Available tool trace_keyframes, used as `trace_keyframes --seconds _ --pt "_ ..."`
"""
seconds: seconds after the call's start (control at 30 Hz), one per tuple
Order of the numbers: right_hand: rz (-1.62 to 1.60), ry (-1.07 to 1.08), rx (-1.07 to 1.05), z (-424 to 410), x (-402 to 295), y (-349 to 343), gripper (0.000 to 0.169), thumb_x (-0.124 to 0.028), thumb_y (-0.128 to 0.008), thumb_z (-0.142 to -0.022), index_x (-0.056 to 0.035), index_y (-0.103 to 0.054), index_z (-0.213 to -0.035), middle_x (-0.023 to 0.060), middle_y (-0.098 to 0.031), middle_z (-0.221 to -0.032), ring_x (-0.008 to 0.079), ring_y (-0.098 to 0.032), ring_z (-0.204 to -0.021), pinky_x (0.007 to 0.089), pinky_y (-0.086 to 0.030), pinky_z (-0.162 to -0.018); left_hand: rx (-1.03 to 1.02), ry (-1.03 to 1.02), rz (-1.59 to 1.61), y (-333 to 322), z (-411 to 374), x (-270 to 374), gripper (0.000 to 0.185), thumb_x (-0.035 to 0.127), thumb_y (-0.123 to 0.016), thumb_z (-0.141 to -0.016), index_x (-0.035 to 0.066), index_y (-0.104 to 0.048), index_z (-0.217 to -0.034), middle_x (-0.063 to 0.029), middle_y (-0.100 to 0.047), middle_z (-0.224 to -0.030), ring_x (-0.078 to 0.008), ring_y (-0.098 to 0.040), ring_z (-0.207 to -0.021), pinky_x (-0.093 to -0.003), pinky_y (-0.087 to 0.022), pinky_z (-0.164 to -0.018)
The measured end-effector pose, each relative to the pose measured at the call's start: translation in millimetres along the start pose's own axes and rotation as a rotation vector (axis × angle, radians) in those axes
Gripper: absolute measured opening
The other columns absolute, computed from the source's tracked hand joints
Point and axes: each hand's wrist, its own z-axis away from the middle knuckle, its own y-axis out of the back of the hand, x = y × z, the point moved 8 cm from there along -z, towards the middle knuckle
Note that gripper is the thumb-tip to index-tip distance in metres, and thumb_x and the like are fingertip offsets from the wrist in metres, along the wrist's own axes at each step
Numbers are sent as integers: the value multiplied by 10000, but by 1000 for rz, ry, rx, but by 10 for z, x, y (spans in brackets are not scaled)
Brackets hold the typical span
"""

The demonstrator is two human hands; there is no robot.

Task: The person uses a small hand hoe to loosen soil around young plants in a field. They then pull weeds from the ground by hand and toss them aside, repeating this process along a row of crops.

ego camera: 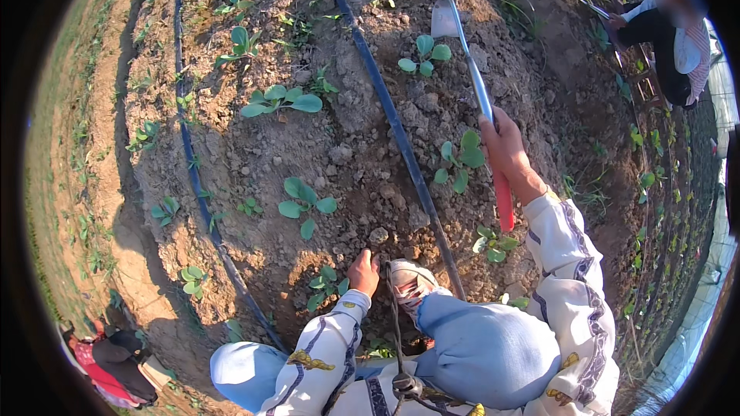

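My right hand (pixel 504 141) is closed around a long-necked hand hoe (pixel 477 78), on its shaft just above the red grip. The hoe's flat metal blade points up and away, near a leafy seedling (pixel 425 56). Below the blade side, another seedling (pixel 461 160) grows just left of my right hand. My left hand (pixel 364 273) is low over the soil, beside my shoe and right of a small seedling (pixel 327 288). Its fingertips are near a clod (pixel 378 236); whether they pinch anything is not clear.
A black drip line (pixel 386 98) crosses the bed between the hands; a second drip line (pixel 193 176) lies further left. More seedlings (pixel 281 100) stand among soil clods. A person with a tool crouches at upper right, another person is at lower left. A cord hangs before my lap.
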Motion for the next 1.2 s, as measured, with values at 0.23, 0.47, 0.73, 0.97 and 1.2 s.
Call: trace_keyframes --seconds 0.23,0.47,0.73,0.97,1.2 --pt "33 51 -51 104 129 -140 251 -233 -477 -852 -29 -488 -998 23 -484 -627 94 -460 -521 267 -400 -484 -28 -7 -39 42 -20 55 161 158 -536 -782 48 -444 -854 -179 -560 -785 -375 -538 -748 -445 -417 -625" --pt "-5 -42 -95 298 243 -24 214 -205 -464 -854 -33 -480 -981 -7 -458 -578 85 -450 -435 243 -378 -400 -2 5 -9 39 1 68 160 168 -540 -784 46 -451 -835 -172 -564 -785 -368 -541 -745 -431 -426 -625" --pt "-206 12 -51 151 -77 -79 211 -194 -463 -860 -16 -478 -973 -16 -434 -571 59 -422 -413 210 -345 -363 40 -18 -38 82 16 81 173 159 -561 -762 49 -440 -817 -166 -555 -758 -363 -545 -715 -437 -421 -599" --pt "-229 262 78 -1203 -833 -291 219 -197 -482 -846 8 -496 -923 14 -481 -578 90 -470 -438 249 -388 -404 6 -26 37 101 3 51 180 174 -543 -782 35 -447 -846 -208 -544 -774 -410 -508 -778 -450 -406 -645" --pt "-4 269 131 -2055 -1120 -557 318 -254 -505 -798 53 -507 -879 172 -574 -667 258 -586 -554 360 -458 -531 25 -124 1 112 -11 127 153 96 -581 -720 30 -465 -794 -180 -552 -752 -378 -528 -714 -434 -413 -608"
